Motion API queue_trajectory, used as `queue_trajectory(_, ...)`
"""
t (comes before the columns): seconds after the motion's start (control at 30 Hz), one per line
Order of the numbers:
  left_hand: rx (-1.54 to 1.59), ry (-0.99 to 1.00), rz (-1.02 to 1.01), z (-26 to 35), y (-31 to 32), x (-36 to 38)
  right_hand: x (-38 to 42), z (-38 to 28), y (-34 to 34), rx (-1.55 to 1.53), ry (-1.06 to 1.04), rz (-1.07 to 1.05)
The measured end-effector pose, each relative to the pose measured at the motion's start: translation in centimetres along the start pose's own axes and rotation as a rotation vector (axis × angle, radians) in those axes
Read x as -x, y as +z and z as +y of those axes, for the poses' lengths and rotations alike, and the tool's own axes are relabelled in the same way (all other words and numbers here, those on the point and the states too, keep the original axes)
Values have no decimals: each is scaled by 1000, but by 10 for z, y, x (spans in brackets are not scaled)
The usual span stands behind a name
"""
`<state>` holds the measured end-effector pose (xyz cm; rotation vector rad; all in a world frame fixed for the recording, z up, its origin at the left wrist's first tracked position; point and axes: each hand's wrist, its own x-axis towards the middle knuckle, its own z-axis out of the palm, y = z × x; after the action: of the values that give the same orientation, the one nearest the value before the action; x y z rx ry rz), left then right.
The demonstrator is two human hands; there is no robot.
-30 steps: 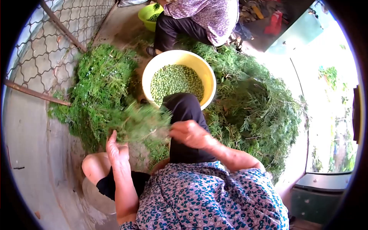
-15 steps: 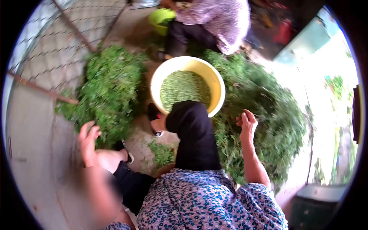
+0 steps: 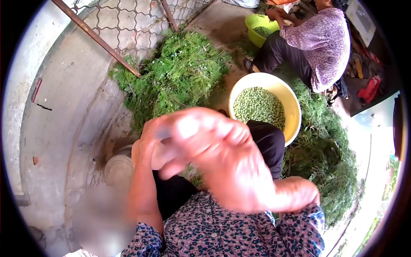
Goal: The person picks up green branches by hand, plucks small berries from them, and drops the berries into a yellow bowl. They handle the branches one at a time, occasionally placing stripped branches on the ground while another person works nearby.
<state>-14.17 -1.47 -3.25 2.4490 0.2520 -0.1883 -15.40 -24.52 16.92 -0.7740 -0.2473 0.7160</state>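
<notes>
My right hand [image 3: 227, 158] is raised close to the camera, large and blurred. It reaches left with its thumb apart from the bent fingers, and nothing shows in its grasp. Beside its fingertips is my left hand [image 3: 150, 133]; its fingers are partly hidden and smeared, so what they hold, if anything, is unclear. Whether the two hands touch cannot be made out. Behind the right hand stands a pale yellow basin [image 3: 293, 100] holding round green berries or pods [image 3: 259, 107].
Leafy green cuttings [image 3: 175, 70] lie on the left, with another heap [image 3: 327, 158] on the right. A co-worker [image 3: 319, 45] sits at the upper right by a lime-green bowl [image 3: 255, 38]. A rusty bar [image 3: 96, 38] crosses the upper left near wire mesh [image 3: 124, 25].
The view has turned left, so the basin and co-worker appear farther right. My right hand has come up and across from above the right heap, towards my left hand.
</notes>
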Motion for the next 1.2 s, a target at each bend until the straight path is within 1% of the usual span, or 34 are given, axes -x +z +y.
queue_trajectory(0.07, -119, 189, -23, -38, 11, -11, -4, -5, 29, -131, -13, -269)
queue_trajectory(0.13, -128, 62, -21, -18, 8, -3, -8, -6, 51, -199, -5, -472)
queue_trajectory(0.17, -171, 49, -38, -14, 7, -4, -9, -6, 56, -204, 9, -531)
queue_trajectory(0.2, -211, 33, -57, -12, 7, -4, -9, -4, 61, -206, 24, -576)
queue_trajectory(0.23, -188, 2, -41, -10, 8, -1, -9, -3, 64, -206, 34, -624)
queue_trajectory(0.27, -196, -14, -80, -9, 6, -4, -8, -3, 69, -200, 46, -665)
queue_trajectory(0.3, -210, 47, -51, -11, 7, -3, -7, -2, 69, -196, 58, -695)
queue_trajectory(0.47, -242, 50, -42, -15, 8, -2, -5, 2, 69, -123, 91, -814)
queue_trajectory(0.53, -252, 22, -71, -13, 8, -3, -1, 6, 74, -77, 94, -885)
queue_trajectory(0.6, -248, 15, -51, -9, 7, -1, 1, 6, 74, -34, 99, -963)
queue_trajectory(0.7, -264, 14, -108, -6, 6, -2, 2, 2, 66, 150, 84, -1121)
queue_trajectory(0.73, -262, -1, -94, -6, 5, -2, 1, -2, 62, 254, 69, -1195)
queue_trajectory(0.8, -253, 56, -77, -11, 10, 1, 2, -7, 57, 518, 34, -1354)
queue_trajectory(0.83, -277, 152, 9, -16, 14, 1, 0, -9, 53, 670, 26, -1436)
queue_trajectory(0.9, -294, 114, -13, -19, 15, 1, -5, -13, 43, 999, 33, -1551)
queue_trajectory(0.93, -298, 111, -11, -19, 18, 1, -9, -10, 37, 1151, 17, -1545)
queue_trajectory(0.97, -310, 105, -28, -19, 19, 1, -15, -5, 27, 1256, -64, -1435)
queue_trajectory(1.0, -312, 106, -18, -18, 16, 2, -23, 8, 12, 1218, -294, -1200)
queue_trajectory(1.03, -354, 211, 10, -16, 14, 3, -36, 31, -13, 1161, -507, -956)
queue_trajectory(1.07, -393, 312, 36, -16, 11, 1, -57, 47, -33, 1148, -471, -802)
queue_trajectory(1.1, -285, 155, -184, -17, 16, -15, -76, 57, -48, 1300, -406, -658)
queue_trajectory(1.13, -283, 152, -176, -4, 14, -20, -98, 65, -59, 1256, -357, -502)
queue_trajectory(1.17, -277, 90, -167, 17, 6, -19, -116, 72, -71, 1318, -272, -367)
queue_trajectory(1.2, -269, 30, -163, 34, 0, -19, -133, 79, -81, 1400, -299, -253)
